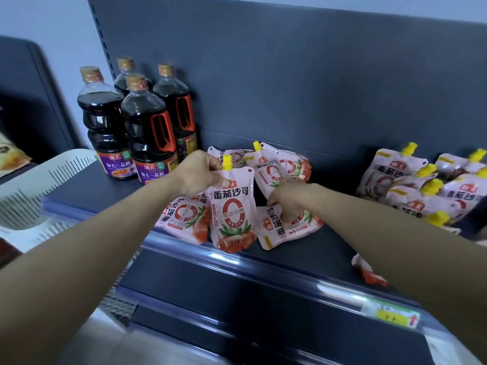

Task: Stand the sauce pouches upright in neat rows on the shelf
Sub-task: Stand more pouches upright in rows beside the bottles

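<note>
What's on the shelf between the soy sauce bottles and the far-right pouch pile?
Head view: sauce pouches with the left hand and right hand on them, then bare shelf.

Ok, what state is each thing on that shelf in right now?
front pouch: upright, top pinched by left hand.
left pouch: lying flat, sideways.
right pouch: lying flat, right hand on it; grip unclear.
back pouch: standing, leaning back, capped.
pouch pile at far right: heaped, not in rows, caps on.
soy sauce bottles: upright, capped.
</note>
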A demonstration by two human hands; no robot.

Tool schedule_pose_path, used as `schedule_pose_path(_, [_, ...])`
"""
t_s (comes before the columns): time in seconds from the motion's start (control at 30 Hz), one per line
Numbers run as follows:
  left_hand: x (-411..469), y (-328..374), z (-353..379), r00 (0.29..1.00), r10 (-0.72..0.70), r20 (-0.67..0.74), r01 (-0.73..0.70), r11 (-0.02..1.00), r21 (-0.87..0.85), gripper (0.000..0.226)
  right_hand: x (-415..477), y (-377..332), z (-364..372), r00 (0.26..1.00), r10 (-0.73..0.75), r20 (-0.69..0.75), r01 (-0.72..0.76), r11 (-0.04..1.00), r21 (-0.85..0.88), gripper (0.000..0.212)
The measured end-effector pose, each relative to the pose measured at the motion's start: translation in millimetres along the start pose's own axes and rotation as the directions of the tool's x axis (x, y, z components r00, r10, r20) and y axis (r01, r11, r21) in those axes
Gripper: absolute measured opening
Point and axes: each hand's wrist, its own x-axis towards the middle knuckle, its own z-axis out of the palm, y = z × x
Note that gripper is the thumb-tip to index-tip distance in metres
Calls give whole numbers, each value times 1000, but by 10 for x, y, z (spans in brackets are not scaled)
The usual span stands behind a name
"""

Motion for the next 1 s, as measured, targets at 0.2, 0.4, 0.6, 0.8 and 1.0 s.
schedule_pose_path(0.2, [-11, 55, 63, 998, 58, 0, -58, 998, -6, 41, -43, -1, 102, 991, 56, -120, -43, 993, 111, 58])
schedule_pose_path(0.4, [-41, 162, 83, 991, 137, -1, -137, 990, 25, 38, -170, 98, 101, 982, 106, -155, -48, 941, 334, 35])
schedule_pose_path(0.6, [-43, 287, 148, 985, 167, -47, -167, 986, 3, 28, -350, 368, 31, 903, 368, -224, -167, 779, 605, 34])
schedule_pose_path(0.8, [27, 492, 332, 983, 184, -8, -184, 983, -12, 36, -399, 604, 14, 840, 520, -155, -161, 512, 844, 43])
schedule_pose_path(1.0, [143, 603, 431, 981, 186, 51, -186, 983, 1, 15, -484, 754, -44, 919, 393, -40, -114, 361, 926, 39])
